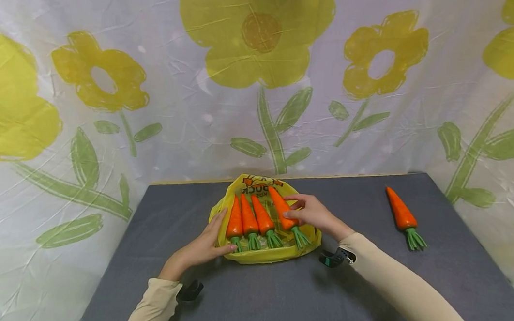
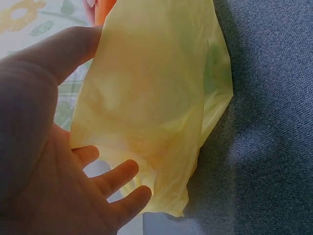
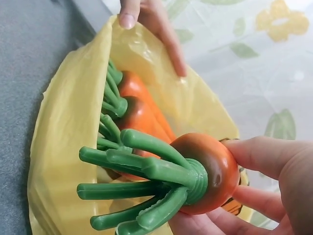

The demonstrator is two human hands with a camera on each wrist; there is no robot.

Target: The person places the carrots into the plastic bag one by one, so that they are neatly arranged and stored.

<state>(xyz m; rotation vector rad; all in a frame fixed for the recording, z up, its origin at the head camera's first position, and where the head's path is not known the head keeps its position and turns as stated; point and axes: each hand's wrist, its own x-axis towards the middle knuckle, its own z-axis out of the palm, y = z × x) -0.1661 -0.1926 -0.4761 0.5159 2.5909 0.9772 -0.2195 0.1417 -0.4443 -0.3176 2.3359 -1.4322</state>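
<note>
A yellow plastic bag [image 1: 269, 258] with dark print lies open on the dark table. Inside it, side by side, are three orange carrots [image 1: 248, 219] with green stem tops toward the person. My left hand [image 1: 201, 247] holds the bag's left edge between thumb and fingers; in the left wrist view the yellow film [image 2: 146, 93] passes between them. A further carrot [image 3: 210, 171] is in my right hand [image 1: 317, 214], gripped near its thick end over the bag's right part. Its green stems point toward the bag's front rim.
One more carrot [image 1: 401, 212] lies on the right side of the dark table [image 1: 249, 300], stems toward the person. Behind the table hangs a pale curtain [image 1: 177, 103] printed with yellow flowers. Dark bands are worn at both wrists.
</note>
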